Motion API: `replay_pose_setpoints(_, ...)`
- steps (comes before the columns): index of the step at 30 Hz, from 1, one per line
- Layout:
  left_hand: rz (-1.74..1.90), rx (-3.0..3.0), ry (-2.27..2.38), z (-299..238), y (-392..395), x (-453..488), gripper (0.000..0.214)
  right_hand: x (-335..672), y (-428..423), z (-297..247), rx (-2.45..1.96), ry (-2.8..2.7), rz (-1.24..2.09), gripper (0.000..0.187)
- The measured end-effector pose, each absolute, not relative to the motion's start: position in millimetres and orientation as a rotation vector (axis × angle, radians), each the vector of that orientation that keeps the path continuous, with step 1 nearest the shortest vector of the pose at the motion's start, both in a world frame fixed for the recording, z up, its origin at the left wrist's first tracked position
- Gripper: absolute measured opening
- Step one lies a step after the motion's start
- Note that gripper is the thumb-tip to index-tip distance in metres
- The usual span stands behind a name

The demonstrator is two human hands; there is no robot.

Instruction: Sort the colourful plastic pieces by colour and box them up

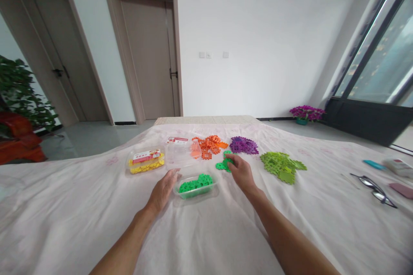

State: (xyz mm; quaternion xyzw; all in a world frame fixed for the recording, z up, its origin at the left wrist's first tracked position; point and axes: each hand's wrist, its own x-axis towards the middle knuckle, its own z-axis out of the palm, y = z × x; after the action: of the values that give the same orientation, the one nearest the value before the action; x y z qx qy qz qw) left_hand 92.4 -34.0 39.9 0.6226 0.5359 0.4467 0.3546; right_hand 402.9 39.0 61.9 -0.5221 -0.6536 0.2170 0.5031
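A clear plastic box (195,194) holding green interlocking plastic pieces (195,184) sits in front of me. My left hand (164,187) rests at its left end, fingers stretched out, not wrapped round the box. To the right of the box, my right hand (241,172) pinches at a few loose green interlocking pieces (221,166) on the cloth; its fingertips partly hide them. Behind the box lies an empty clear lid or tray (180,155) with a label. Orange pieces (211,144) and purple pieces (243,145) are heaped behind my right hand.
A labelled box of yellow pieces (146,163) stands at the left. Lime-green pieces (281,165) are heaped at the right. Farther right lie eyeglasses (376,190), a blue item (373,164) and a dark pink item (402,190). A wrinkled pale cloth (200,240) covers the table.
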Motion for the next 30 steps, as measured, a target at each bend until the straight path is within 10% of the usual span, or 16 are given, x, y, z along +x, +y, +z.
replay_pose_setpoints(12, 1.138, 1.629, 1.412, 41, -36, 93, 0.058, 354, 0, 74, -0.993, -1.886, 0.449, 0.04)
replay_pose_setpoints(30, 1.166, 1.654, 1.399, 40, -33, 93, 0.056, 428, 28, 59, -1.925, -2.137, -0.029, 0.04)
